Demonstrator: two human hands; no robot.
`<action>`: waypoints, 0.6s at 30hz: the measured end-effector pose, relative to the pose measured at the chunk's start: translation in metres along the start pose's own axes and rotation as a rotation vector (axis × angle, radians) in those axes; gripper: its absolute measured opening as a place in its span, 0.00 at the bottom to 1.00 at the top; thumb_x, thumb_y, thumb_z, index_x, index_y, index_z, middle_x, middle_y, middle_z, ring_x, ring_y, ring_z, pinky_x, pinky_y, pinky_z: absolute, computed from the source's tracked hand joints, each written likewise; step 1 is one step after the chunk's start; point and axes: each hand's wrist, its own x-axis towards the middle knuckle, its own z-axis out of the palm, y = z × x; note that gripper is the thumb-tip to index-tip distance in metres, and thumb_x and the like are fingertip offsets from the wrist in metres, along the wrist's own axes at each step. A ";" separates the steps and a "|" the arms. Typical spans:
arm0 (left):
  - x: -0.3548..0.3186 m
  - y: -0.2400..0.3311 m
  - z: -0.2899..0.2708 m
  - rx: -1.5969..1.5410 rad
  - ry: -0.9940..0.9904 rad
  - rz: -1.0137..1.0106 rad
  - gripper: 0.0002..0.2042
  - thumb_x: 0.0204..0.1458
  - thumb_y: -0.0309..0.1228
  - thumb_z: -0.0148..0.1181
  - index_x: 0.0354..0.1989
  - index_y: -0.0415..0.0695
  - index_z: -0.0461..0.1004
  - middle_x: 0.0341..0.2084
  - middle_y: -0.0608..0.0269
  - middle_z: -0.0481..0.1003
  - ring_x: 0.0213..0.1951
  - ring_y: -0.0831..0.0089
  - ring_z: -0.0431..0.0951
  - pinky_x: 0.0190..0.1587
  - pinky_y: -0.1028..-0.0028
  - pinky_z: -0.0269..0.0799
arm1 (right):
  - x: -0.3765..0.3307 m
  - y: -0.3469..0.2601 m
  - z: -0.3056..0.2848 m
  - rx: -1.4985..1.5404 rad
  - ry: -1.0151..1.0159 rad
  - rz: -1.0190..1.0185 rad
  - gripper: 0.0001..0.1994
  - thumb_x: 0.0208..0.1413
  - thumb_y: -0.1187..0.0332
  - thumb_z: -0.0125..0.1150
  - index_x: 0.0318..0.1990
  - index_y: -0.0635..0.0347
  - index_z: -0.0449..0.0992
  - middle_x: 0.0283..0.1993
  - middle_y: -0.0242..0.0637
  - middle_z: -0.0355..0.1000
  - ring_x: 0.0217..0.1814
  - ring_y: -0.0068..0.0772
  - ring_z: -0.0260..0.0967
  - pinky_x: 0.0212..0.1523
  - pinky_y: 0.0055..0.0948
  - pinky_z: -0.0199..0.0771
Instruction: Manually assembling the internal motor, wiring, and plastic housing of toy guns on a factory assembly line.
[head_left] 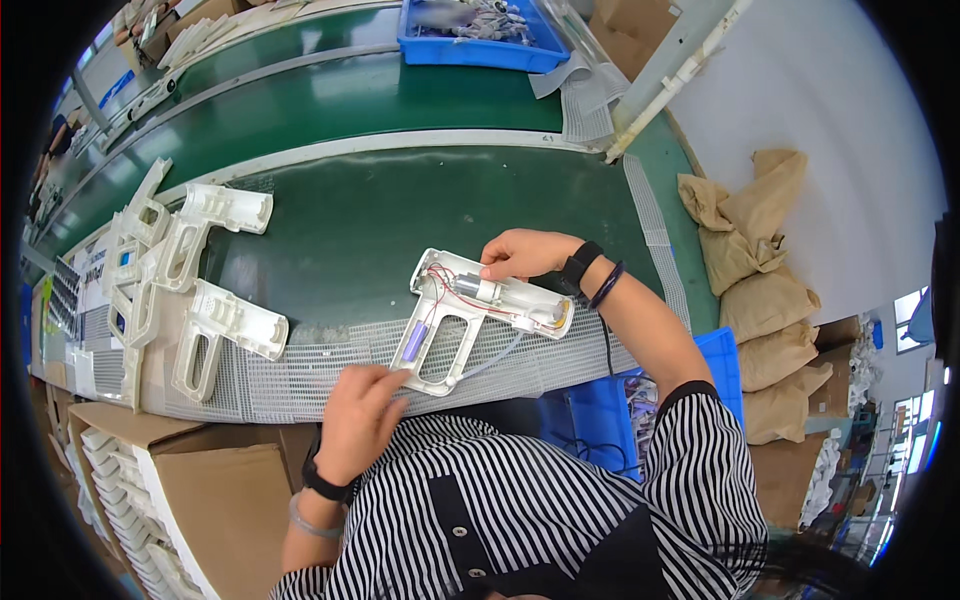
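A white gun-shaped plastic housing half (462, 352) lies with its inner side up on the table mat, its handle toward me. Inside it sit a silver cylindrical motor (467, 285), thin red wires (436, 287) and a purple cylindrical battery (414, 341) in the handle. My right hand (527, 254) grips the far edge of the housing beside the motor, its fingertips partly hidden. At the handle's lower end is my left hand (362, 418), fingers apart, one fingertip at or close to the plastic; nothing shows in it. A pale tube (492, 362) curves beside the handle.
More white housing halves (207, 340) and a white plastic rack (135, 300) stand at the left. A blue tray of parts (480, 50) is at the far side. Near me are a cardboard box (225, 500) and a blue bin (600, 420); brown sacks (765, 305) lean right.
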 end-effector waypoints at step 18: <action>0.006 -0.015 0.014 -0.108 0.080 0.126 0.07 0.51 0.30 0.68 0.37 0.45 0.82 0.43 0.60 0.77 0.47 0.57 0.75 0.50 0.58 0.70 | -0.009 0.007 0.014 0.221 0.036 0.108 0.09 0.60 0.67 0.57 0.34 0.64 0.76 0.21 0.33 0.73 0.17 0.23 0.71 0.15 0.25 0.71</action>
